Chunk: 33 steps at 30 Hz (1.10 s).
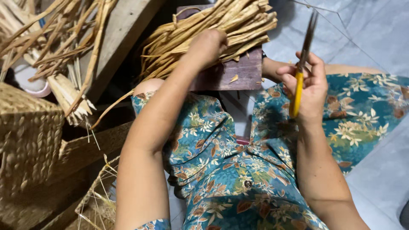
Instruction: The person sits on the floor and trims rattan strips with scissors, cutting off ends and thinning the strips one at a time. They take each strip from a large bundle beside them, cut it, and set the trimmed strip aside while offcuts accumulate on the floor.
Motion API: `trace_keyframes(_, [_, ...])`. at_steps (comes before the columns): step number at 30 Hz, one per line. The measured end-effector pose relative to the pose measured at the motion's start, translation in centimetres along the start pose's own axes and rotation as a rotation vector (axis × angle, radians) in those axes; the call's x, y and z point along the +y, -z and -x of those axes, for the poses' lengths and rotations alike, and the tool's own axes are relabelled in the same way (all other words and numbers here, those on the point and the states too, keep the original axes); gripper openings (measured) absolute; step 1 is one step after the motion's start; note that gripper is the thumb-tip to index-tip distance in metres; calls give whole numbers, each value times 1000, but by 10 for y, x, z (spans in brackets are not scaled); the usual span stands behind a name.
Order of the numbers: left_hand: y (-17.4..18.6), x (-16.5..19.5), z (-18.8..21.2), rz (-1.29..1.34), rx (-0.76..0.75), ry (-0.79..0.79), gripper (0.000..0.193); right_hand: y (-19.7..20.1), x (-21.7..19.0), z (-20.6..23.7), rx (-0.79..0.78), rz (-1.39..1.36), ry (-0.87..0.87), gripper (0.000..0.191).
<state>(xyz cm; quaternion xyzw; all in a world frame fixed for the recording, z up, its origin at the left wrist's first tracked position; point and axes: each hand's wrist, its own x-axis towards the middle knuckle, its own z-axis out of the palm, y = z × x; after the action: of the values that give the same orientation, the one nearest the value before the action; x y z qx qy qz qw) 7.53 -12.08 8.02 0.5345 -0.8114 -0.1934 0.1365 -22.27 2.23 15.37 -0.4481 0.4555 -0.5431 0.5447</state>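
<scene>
Nearest to us lies our lap in teal floral-print cloth, and our two bare forearms reach out over it. Our left hand is closed down on a bundle of flat, pale-yellow dried straw strips, pressing it against a dark purple wooden block that stands between our knees. Our right hand is clenched around the yellow handles of a pair of metal scissors; the blades point up and away, well apart from the bundle, and we judge them nearly together.

What could go wrong: the blades stand close to our left wrist's line, so a hurried swing toward the trimmed ends could nick the fingers holding the straw. A loose press could let the strips fan out and slide off the block.

To the left sit a woven straw basket and more loose straw. We see no packages, labels or signs.
</scene>
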Motion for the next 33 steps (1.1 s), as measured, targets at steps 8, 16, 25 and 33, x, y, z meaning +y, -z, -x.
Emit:
trace_keyframes(8, [-87, 29, 5, -300, 196, -120, 6, -1, -5, 1, 10, -17, -30, 59])
trace_keyframes(16, [-72, 52, 4, -193, 315, -88, 14, 4, 0, -1, 13, -46, -26, 59])
trace_keyframes(25, [11, 115, 24, 861, 59, -11, 13, 9, -4, -2, 165, -255, 118, 54])
trace_keyframes(33, [2, 146, 67, 1279, -302, 32, 15, 2, -16, 4, 87, -380, 92, 61])
